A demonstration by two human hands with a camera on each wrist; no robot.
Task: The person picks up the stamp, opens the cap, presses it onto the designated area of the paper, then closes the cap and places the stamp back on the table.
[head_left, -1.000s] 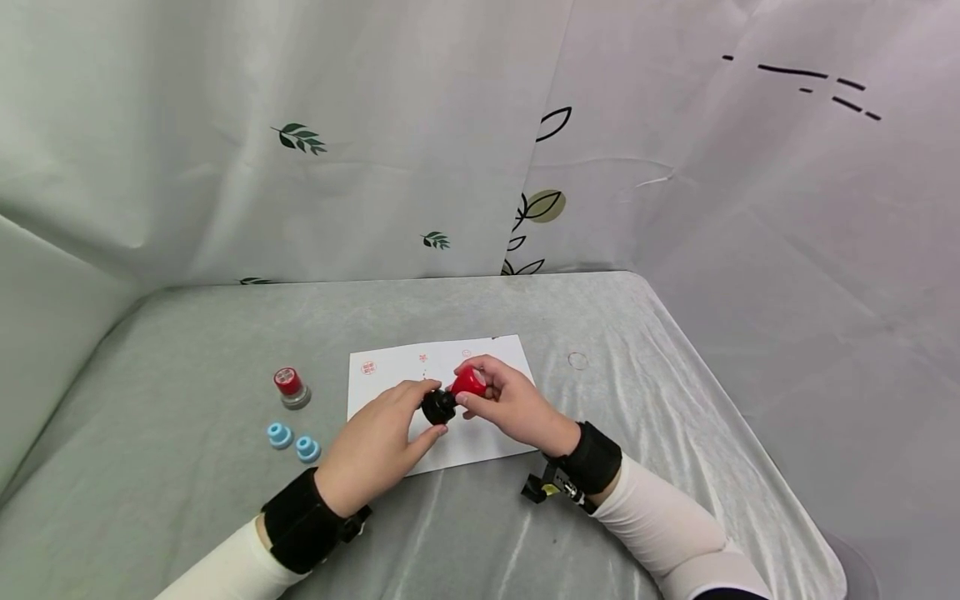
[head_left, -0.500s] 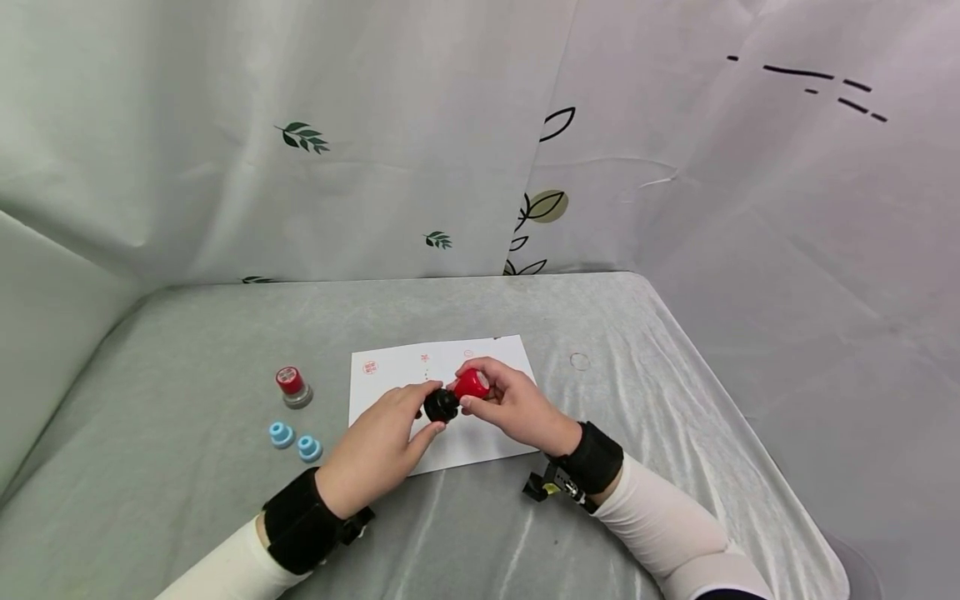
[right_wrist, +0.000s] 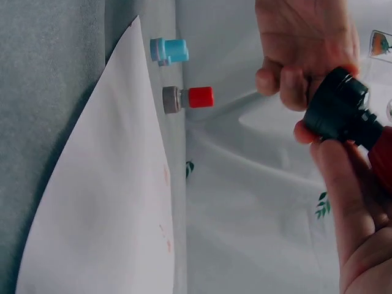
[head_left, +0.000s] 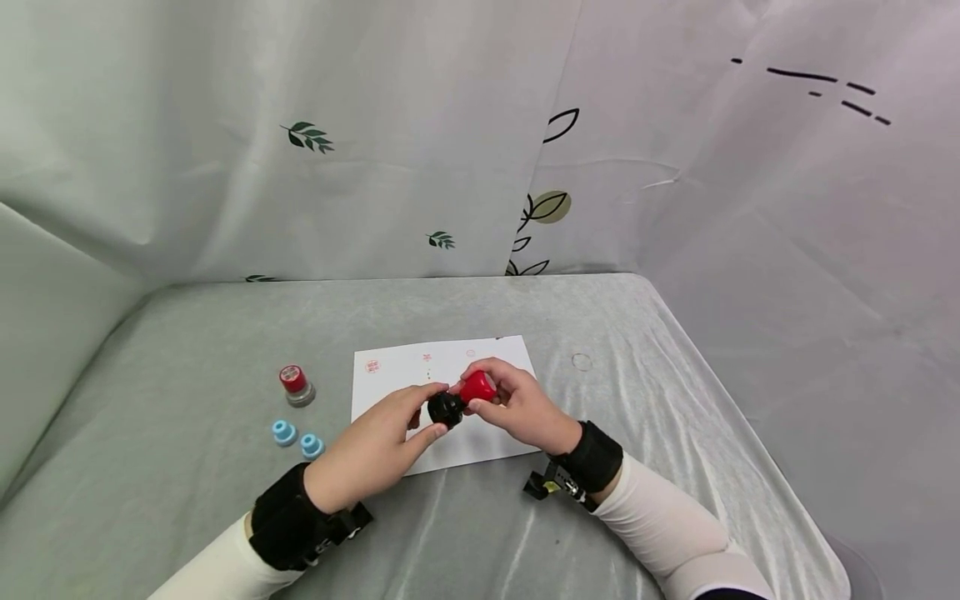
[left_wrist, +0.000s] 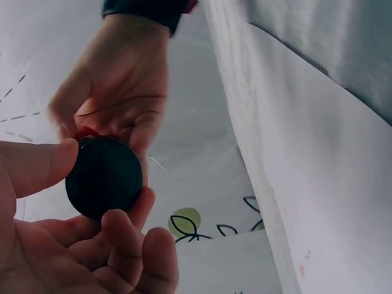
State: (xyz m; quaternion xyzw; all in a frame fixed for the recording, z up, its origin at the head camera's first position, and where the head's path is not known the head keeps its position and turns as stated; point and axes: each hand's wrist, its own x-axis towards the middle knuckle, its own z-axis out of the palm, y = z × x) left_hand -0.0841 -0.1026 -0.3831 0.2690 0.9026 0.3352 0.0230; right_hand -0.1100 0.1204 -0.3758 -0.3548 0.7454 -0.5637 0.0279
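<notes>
Above the white sheet of paper, both hands hold one stamp with a red rounded handle and a black round base. My left hand grips the black part between thumb and fingers. The right hand pinches the red handle. In the left wrist view the flat, dark round end of the stamp faces that camera; the handle is mostly hidden behind it. Seen from the right wrist, the stamp's black part tilts, with a narrow neck running into the red handle.
Left of the paper stands a red-topped stamp with a clear base. Two small light-blue stamp-like pieces sit nearer the left forearm. Small red prints line the paper's far edge. Grey cloth covers the table; a pale curtain hangs behind.
The left wrist has turned slightly and shifted a little left, fingers still on the black part. The right hand and stamp have barely moved; the head view has drifted slightly.
</notes>
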